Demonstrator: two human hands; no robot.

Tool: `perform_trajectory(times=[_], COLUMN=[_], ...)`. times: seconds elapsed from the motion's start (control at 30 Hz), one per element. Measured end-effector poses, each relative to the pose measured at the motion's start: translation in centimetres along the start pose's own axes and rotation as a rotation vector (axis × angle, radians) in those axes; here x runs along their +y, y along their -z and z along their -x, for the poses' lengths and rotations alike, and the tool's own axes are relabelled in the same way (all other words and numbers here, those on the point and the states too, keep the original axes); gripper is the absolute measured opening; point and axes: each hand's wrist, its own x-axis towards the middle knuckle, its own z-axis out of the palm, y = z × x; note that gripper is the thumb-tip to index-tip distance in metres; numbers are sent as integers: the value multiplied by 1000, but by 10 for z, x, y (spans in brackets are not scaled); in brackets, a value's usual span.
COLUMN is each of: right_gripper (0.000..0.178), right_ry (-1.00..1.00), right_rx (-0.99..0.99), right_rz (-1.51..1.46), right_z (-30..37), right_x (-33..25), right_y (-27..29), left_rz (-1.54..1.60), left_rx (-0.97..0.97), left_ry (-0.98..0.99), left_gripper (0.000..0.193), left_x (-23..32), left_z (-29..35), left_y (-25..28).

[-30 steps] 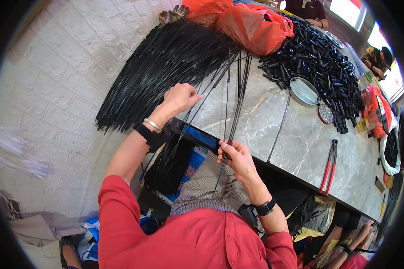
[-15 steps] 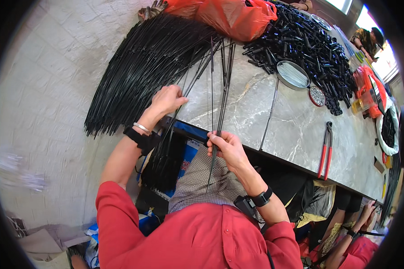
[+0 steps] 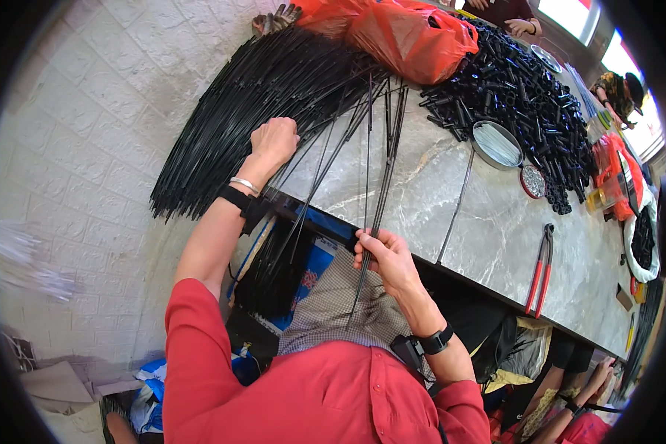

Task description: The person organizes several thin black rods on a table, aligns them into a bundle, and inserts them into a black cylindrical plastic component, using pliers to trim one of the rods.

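A big heap of thin black rods (image 3: 222,140) fans out over the far left of the table. My left hand (image 3: 275,140) is at the heap's right edge, its fingers curled closed; what they grip, if anything, is hidden. My right hand (image 3: 388,259) pinches a small bundle of long black rods (image 3: 383,185) at the table's near edge. The bundle's upper ends lie spread toward the back, and its lower ends point down over my lap. Several loose rods (image 3: 325,159) lie slanting between my hands, with their near ends past the table edge.
An orange-red plastic bag (image 3: 414,44) and a pile of short black tubes (image 3: 510,96) lie at the back. Nearer are a tin of pale sticks (image 3: 497,144), a small red-rimmed dish (image 3: 533,181), a single rod (image 3: 457,207) and red-handled cutters (image 3: 540,274). Other people work at the right.
My left hand has moved away from me to the heap of rods, and its fingers have curled in. The right hand still holds its bundle. The whole view has shifted slightly.
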Motion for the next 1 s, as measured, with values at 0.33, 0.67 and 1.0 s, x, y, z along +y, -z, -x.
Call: perform_trajectory(times=[0.33,0.67,1.0], right_gripper=[12,15,12], right_ry=[6,0,7], right_rx=[-28,-52,-37], right_rz=[20,-5,-20], right_z=[-1,-1,1], right_x=[2,0,-2], right_y=[3,5,2], left_rz=[-152,153,334], left_rx=[136,-36,-381], left_ry=[-126,-71,-20], left_gripper=[15,20,26], left_x=[-2,5,14], left_z=[4,10,28], left_y=[-9,4,7])
